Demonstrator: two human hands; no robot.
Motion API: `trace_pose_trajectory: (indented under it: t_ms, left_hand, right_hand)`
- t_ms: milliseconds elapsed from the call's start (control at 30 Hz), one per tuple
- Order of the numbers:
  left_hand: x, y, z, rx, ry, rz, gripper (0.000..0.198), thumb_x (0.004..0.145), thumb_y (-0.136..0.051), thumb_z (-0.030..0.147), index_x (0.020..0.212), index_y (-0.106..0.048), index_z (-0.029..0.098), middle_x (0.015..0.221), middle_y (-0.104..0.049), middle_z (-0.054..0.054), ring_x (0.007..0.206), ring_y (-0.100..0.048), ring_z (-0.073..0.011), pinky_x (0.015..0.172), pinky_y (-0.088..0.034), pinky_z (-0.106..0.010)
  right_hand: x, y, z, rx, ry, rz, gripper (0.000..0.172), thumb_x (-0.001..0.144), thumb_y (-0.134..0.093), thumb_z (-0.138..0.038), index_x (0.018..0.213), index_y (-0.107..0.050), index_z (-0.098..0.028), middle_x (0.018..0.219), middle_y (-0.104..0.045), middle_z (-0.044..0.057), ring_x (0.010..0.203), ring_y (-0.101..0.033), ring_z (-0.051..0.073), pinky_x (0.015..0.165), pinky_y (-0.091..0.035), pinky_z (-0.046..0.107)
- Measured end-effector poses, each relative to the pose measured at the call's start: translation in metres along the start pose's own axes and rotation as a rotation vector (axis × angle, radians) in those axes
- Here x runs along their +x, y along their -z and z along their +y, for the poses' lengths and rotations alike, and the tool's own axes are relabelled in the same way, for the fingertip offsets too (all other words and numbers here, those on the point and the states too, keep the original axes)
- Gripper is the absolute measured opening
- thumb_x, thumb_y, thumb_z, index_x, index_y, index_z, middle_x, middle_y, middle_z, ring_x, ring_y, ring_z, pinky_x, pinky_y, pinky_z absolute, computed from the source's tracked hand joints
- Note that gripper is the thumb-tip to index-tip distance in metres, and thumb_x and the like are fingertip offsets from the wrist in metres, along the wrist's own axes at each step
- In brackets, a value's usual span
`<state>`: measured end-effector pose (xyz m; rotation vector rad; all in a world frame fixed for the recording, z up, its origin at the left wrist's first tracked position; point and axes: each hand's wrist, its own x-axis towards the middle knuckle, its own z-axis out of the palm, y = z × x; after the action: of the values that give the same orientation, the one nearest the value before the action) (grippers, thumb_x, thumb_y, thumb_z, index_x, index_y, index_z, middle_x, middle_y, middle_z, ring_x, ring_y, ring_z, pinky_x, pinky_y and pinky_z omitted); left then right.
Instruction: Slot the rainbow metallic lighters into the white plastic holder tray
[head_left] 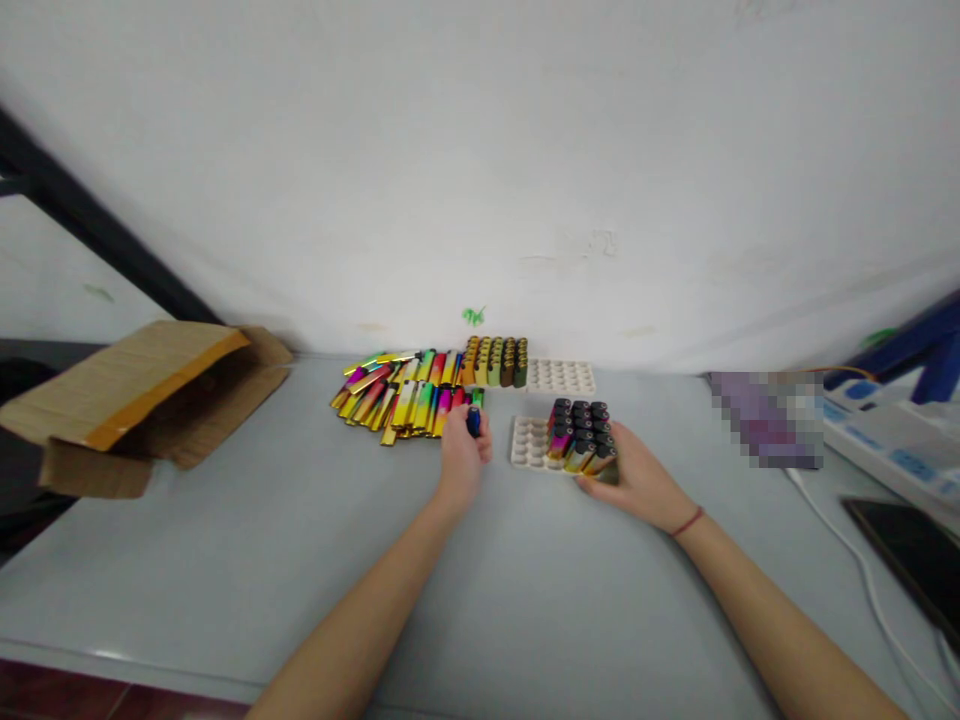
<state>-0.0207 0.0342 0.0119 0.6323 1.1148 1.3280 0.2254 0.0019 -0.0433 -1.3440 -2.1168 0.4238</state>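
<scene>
My left hand [461, 452] is closed around a lighter with a blue body [473, 421], right at the near edge of a heap of several shiny multicoloured lighters [401, 396] lying on the grey table. My right hand [634, 472] grips the near right corner of a white slotted tray [526, 445]; several colourful lighters with black tops [581, 432] stand in the tray's right half, while its left slots are bare.
A second white tray [561, 376] stands by the wall with several lighters [496, 361] at its left end. An open cardboard box [142, 400] lies on its side at the left. At the right are a white cable [862, 570], a dark flat device [911, 560] and a blurred patch.
</scene>
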Motion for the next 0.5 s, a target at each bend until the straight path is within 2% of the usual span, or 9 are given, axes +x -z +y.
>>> trace_pose_trajectory:
  t_ms: [67, 167, 267, 400, 500]
  left_hand:
    - [0.0, 0.0, 0.0, -0.007, 0.007, 0.006, 0.038, 0.085, -0.037, 0.04, 0.052, -0.037, 0.021, 0.04, -0.021, 0.008, 0.034, -0.016, -0.0056, 0.035, -0.014, -0.017]
    - [0.001, 0.001, -0.003, -0.023, -0.009, -0.007, 0.042, 0.085, -0.041, 0.051, 0.056, -0.038, 0.021, 0.042, -0.022, 0.009, 0.035, -0.017, -0.0054, 0.036, -0.016, -0.017]
    - [0.002, 0.002, -0.009, -0.006, -0.111, -0.06, 0.047, 0.081, -0.046, 0.063, 0.062, -0.044, 0.021, 0.044, -0.029, 0.009, 0.037, -0.024, -0.006, 0.039, -0.021, -0.019]
    - [-0.002, 0.003, -0.014, 0.092, -0.325, -0.177, 0.034, 0.081, -0.057, 0.055, 0.084, -0.051, 0.022, 0.052, -0.044, 0.007, 0.045, -0.039, -0.0094, 0.047, -0.033, -0.021]
    - [-0.007, 0.004, -0.013, 0.247, -0.464, -0.289, 0.027, 0.088, -0.056, 0.048, 0.097, -0.054, 0.022, 0.067, -0.058, 0.003, 0.061, -0.054, -0.0135, 0.065, -0.045, -0.027]
  right_hand:
    - [0.0, 0.0, 0.0, 0.002, 0.0, 0.011, 0.069, 0.079, -0.068, -0.048, 0.134, -0.043, -0.015, 0.123, -0.059, 0.018, 0.112, -0.057, 0.035, 0.099, -0.046, 0.053]
    - [0.0, 0.0, -0.001, 0.004, 0.005, 0.021, 0.069, 0.079, -0.069, -0.049, 0.135, -0.042, -0.016, 0.122, -0.06, 0.017, 0.111, -0.058, 0.035, 0.099, -0.047, 0.053]
    - [0.001, 0.0, -0.001, -0.008, 0.008, 0.018, 0.071, 0.079, -0.068, -0.05, 0.135, -0.042, -0.016, 0.121, -0.06, 0.017, 0.11, -0.058, 0.035, 0.098, -0.047, 0.054]
    - [0.001, 0.0, -0.001, -0.023, 0.011, 0.022, 0.071, 0.079, -0.068, -0.05, 0.137, -0.042, -0.016, 0.121, -0.061, 0.017, 0.109, -0.059, 0.035, 0.097, -0.047, 0.053]
    - [0.001, 0.0, -0.001, -0.022, 0.018, 0.023, 0.073, 0.079, -0.068, -0.05, 0.138, -0.041, -0.016, 0.123, -0.06, 0.017, 0.11, -0.058, 0.035, 0.098, -0.047, 0.053]
